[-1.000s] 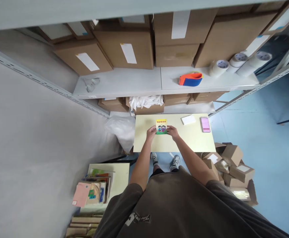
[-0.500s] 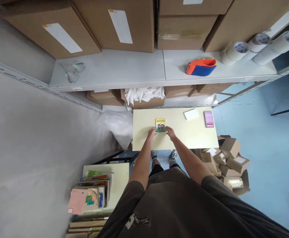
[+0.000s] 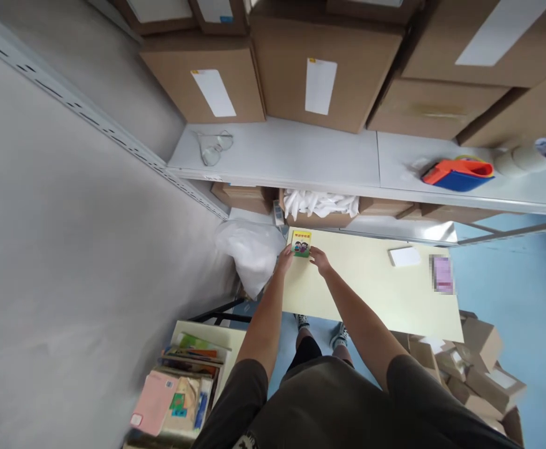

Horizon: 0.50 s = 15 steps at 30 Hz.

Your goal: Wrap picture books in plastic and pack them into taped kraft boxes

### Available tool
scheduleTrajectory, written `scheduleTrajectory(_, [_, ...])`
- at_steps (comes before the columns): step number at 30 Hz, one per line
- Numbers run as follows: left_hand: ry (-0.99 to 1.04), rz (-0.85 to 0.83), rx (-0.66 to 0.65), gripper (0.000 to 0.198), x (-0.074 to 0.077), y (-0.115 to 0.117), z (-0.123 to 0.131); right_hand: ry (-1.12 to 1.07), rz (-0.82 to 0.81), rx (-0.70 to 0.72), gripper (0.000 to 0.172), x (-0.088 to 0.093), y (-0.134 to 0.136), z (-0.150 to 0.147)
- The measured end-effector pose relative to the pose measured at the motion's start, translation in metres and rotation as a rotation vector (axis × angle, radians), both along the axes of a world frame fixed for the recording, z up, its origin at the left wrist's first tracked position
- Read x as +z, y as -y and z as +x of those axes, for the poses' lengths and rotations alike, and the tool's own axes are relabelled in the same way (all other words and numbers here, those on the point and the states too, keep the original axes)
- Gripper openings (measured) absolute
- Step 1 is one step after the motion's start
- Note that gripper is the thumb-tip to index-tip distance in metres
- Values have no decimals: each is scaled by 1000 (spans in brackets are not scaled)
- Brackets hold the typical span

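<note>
A small book (image 3: 301, 243) with a yellow and green cover and two cartoon children on it is at the far left corner of the pale yellow table (image 3: 361, 280). My left hand (image 3: 286, 257) grips its left edge. On the opposite edge, the fingers of my right hand (image 3: 319, 259) are closed on the lower right side. The cover faces up; whether the book touches the tabletop I cannot tell.
A white box (image 3: 404, 256) and a blurred purple item (image 3: 442, 274) lie on the table's right part. Behind it stands a shelf (image 3: 291, 149) with cartons, glasses (image 3: 216, 148) and a tape dispenser (image 3: 460, 174). Stacked books (image 3: 179, 393) are lower left; cardboard boxes (image 3: 478, 368) lie right.
The view has turned left, so shelf and table appear farther right. Both hands have carried the book leftward across the table to its far left corner.
</note>
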<state>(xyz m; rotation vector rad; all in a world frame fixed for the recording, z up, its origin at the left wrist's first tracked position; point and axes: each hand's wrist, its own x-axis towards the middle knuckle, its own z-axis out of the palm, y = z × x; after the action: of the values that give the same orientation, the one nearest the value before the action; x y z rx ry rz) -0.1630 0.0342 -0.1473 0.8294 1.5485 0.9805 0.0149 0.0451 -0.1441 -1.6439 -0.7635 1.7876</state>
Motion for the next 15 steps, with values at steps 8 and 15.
scheduleTrajectory(8, [-135, 108, -24, 47, 56, 20, 5, 218, 262, 8, 63, 51, 17, 56])
scheduleTrajectory(15, [-137, 348, -176, 46, 124, 13, 85, 396, 526, -38, 50, 130, 46, 156])
